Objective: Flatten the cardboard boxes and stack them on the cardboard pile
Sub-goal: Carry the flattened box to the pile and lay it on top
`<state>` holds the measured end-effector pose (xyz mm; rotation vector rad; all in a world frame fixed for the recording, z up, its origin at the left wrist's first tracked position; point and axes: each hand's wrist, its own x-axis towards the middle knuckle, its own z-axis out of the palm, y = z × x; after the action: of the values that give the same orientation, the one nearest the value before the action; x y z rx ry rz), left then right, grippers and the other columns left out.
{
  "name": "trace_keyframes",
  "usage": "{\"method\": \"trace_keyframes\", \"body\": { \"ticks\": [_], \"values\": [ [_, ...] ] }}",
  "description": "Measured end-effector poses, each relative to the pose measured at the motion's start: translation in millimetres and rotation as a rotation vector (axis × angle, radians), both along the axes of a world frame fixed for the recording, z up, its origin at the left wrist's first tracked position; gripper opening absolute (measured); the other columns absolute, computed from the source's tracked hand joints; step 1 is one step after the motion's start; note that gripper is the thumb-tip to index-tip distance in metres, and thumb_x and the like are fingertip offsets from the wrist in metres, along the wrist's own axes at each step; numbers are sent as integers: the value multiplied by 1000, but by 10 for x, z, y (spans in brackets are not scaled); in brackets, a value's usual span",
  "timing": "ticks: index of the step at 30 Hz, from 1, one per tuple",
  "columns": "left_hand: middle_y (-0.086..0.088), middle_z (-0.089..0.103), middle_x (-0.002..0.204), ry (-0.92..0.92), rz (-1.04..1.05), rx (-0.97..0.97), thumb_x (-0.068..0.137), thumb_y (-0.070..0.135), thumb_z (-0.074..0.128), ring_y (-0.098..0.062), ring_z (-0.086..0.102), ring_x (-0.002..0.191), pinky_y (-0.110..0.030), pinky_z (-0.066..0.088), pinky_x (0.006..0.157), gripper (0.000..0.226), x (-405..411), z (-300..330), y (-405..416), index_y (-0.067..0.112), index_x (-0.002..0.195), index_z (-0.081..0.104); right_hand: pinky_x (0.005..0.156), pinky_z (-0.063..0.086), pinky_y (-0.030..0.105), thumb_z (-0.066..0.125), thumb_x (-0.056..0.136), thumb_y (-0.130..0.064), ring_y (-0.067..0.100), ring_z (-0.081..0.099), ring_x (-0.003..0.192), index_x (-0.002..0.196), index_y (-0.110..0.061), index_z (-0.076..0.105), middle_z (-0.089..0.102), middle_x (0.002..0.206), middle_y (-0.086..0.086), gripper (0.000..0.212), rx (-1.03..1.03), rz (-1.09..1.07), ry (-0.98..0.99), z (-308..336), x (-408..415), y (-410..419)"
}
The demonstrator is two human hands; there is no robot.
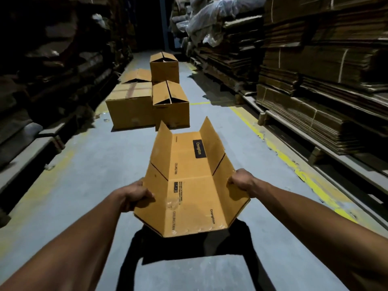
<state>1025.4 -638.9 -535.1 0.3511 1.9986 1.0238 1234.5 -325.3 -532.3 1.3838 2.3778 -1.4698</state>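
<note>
Fingers of left hand (136, 195) curled round the near left edge of the opened cardboard box (189, 185), thumb on top; fingers of right hand (241, 181) clenched on the near right flap edge, knuckles up. Held in the air between both grips, above its own shadow on the grey floor (84, 164), side panels angled upward like a trough, far flaps raised. Black "Crompton" label (198, 148) on the middle panel, ahead of the right knuckles. Further ahead, well apart from the grips, four upright boxes on the floor: a taped box (130, 110), just beside it an open-topped box (171, 106), two more behind. Right of the right fingers, stacks of flattened cardboard (315, 85) along yellow floor lines (289, 162).
</note>
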Motion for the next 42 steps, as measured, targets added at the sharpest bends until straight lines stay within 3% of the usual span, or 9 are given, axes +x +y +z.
{"method": "trace_keyframes", "body": {
  "ticks": [12, 17, 22, 24, 28, 32, 35, 37, 42],
  "values": [
    [-11, 66, 120, 210, 105, 175, 96, 12, 62, -34, 65, 108, -47, 58, 83, 47, 103, 1128, 186, 34, 137, 53, 78, 60, 40, 68, 96, -29, 33, 69, 94, 114, -6, 64, 69, 109, 14, 29, 204, -73, 148, 851, 346, 334],
    [-19, 69, 113, 294, 155, 257, 93, 7, 65, -34, 68, 93, -40, 58, 66, 54, 69, 1925, 388, 34, 139, 54, 87, 60, 45, 71, 87, -32, 32, 69, 97, 114, -9, 67, 71, 113, 13, 35, 273, -104, 206, 1659, 314, 442],
    [-22, 70, 94, 376, 155, 303, 93, -2, 61, -37, 69, 84, -44, 61, 64, 23, 26, 2794, 489, 18, 106, 63, 74, 53, 36, 74, 93, -21, 33, 66, 98, 107, -5, 65, 67, 109, 14, 23, 349, -168, 259, 2511, 153, 427],
    [-23, 72, 94, 399, 139, 301, 90, 3, 64, -40, 70, 87, -51, 62, 74, 18, -81, 2985, 439, 6, 108, 67, 71, 52, 36, 76, 91, -16, 33, 67, 92, 107, 0, 69, 70, 109, 16, 24, 333, -197, 313, 2808, 92, 460],
    [-13, 59, 78, 282, 230, 480, 94, 2, 61, -27, 55, 68, -39, 55, 61, 22, -102, 3044, 369, 11, 114, 60, 84, 60, 45, 75, 88, -15, 36, 71, 95, 105, 0, 75, 74, 109, 17, 23, 327, -225, 386, 3182, 5, 478],
    [-9, 73, 96, 114, 411, 682, 96, -11, 48, -29, 67, 79, -64, 61, 64, 65, -65, 2880, 451, 22, 152, 46, 86, 58, 44, 72, 94, -24, 34, 68, 103, 115, -4, 72, 71, 113, 15, 29, 382, -215, 381, 3371, -14, 428],
    [-20, 71, 108, 84, 484, 735, 100, -9, 46, -41, 70, 95, -74, 56, 80, 43, -197, 2991, 527, 9, 137, 59, 79, 51, 39, 67, 100, -26, 30, 64, 98, 114, -12, 67, 67, 109, 11, 20, 395, -192, 392, 3636, -18, 472],
    [-23, 71, 112, 58, 529, 776, 100, -9, 49, -41, 70, 107, -65, 58, 86, 34, -308, 3239, 560, 8, 125, 64, 76, 50, 37, 68, 100, -25, 28, 64, 92, 111, -13, 67, 68, 106, 11, 16, 388, -185, 393, 3943, -70, 521],
    [-15, 69, 99, 113, 581, 798, 98, -10, 53, -24, 67, 86, -45, 54, 97, 34, -525, 4342, 620, 12, 119, 66, 60, 52, 33, 69, 98, -23, 25, 66, 79, 102, -9, 68, 69, 96, 13, 14, 357, -204, 398, 5074, -222, 622]
  ]
}}
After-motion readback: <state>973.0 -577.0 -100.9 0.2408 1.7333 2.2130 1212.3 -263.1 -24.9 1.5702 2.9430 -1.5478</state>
